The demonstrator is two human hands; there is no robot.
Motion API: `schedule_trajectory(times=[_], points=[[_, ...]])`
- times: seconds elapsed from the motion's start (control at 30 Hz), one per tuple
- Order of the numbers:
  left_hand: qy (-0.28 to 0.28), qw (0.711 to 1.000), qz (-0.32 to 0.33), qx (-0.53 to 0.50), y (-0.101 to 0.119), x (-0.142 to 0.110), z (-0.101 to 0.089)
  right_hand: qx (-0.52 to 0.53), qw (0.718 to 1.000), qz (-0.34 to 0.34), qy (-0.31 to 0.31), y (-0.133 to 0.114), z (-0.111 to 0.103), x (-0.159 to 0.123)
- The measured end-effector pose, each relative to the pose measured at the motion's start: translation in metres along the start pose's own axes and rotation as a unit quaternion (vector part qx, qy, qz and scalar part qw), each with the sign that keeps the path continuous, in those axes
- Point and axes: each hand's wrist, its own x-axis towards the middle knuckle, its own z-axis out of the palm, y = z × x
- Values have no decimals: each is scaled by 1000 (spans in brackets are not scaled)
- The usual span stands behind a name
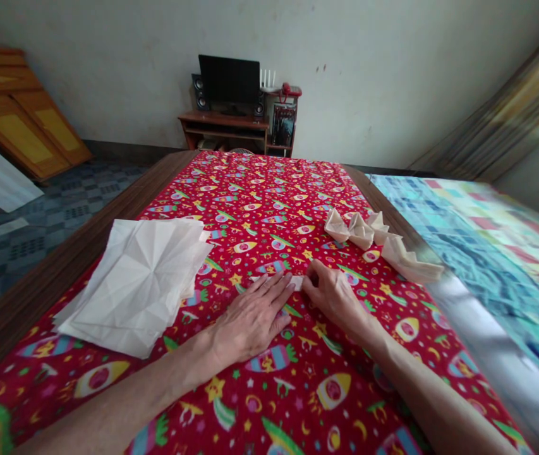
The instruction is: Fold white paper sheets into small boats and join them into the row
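A narrow strip of folded white paper [298, 283] lies on the red patterned cloth, mostly covered by my hands. My left hand [256, 314] rests flat over its left part, fingers stretched out. At the strip's right end, my right hand [332, 292] has its fingers curled in and pinched on the paper. Left of my hands is a loose stack of creased white paper sheets [143, 278]. Several folded paper pieces, boat-like in shape [361, 231], stand to the right, with a longer nested group of them [409, 260] near the table's edge.
The red cloth [269, 189] covers the middle of a dark wooden table [122, 201]. A bed with a blue patchwork cover [463, 234] adjoins on the right. Beyond the far end stands a desk with a monitor [230, 79]. A wooden cabinet [27, 120] is at far left.
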Motion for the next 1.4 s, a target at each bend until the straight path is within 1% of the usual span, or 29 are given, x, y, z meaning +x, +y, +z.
schedule_trajectory(times=[0.1,0.17,0.23,0.3,0.37,0.4,0.47,0.6,0.77,0.97,1.07,1.17,1.27,1.33,1.4], points=[[-5,1000,-14,2,0,0,-1,-64,998,5,1,-3,-4,-2],[-3,1000,-18,3,0,0,-1,-111,993,-16,30,-6,-6,-5],[4,1000,-16,2,0,0,0,-139,986,-72,64,-9,-6,-10],[13,1000,-11,-1,1,1,0,-135,975,-160,71,-13,-4,-17],[17,1000,-11,-4,1,0,-1,-113,962,-244,49,-18,-1,-23],[17,1000,-13,-5,1,-1,-2,-106,956,-270,38,-20,1,-26],[19,1000,-19,-3,1,-4,-4,-99,951,-292,17,-23,3,-30],[27,999,-28,23,0,-11,-8,-90,953,-290,-5,-21,2,-30],[19,998,-37,50,-2,-15,-11,-89,962,-259,13,-15,1,-28],[40,994,-54,90,-5,-21,-10,-101,965,-238,47,-15,0,-28],[50,989,-64,121,-6,-25,-10,-100,971,-215,40,-12,-1,-27],[57,986,-73,140,-8,-28,-10,-77,977,-198,36,-5,-1,-24],[74,984,-85,136,-16,-27,-12,-64,981,-175,46,1,1,-20],[89,985,-93,115,-23,-24,-14,-58,984,-159,59,2,1,-18],[101,986,-98,88,-29,-21,-17,-37,985,-156,57,2,0,-17]])
